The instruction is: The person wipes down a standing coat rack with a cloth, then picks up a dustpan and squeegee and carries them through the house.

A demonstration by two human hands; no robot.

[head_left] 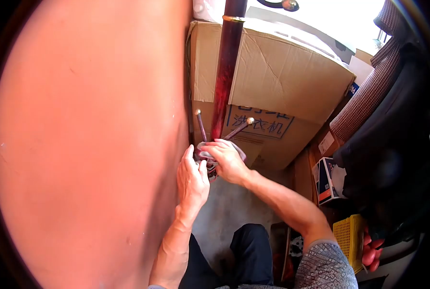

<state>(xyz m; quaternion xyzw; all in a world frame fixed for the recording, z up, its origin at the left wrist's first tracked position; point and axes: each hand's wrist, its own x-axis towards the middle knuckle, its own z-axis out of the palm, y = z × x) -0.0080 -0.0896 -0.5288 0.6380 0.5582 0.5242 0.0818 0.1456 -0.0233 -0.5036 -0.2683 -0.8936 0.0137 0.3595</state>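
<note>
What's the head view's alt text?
A person's right hand holds a cloth against a dark red pole, left hand close beside, near two gold-tipped pegs. A large cardboard box stands behind; a yellow basket is lower right.

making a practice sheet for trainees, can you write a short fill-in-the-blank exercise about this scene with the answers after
1. The hand nearer the orange-pink wall is the person's ____ hand.
2. The right hand is on a crumpled cloth by a pole coloured dark ____.
3. The writing on the large cardboard box is ____.
4. The basket at lower right is ____.

Missing words: left; red; blue; yellow
</note>
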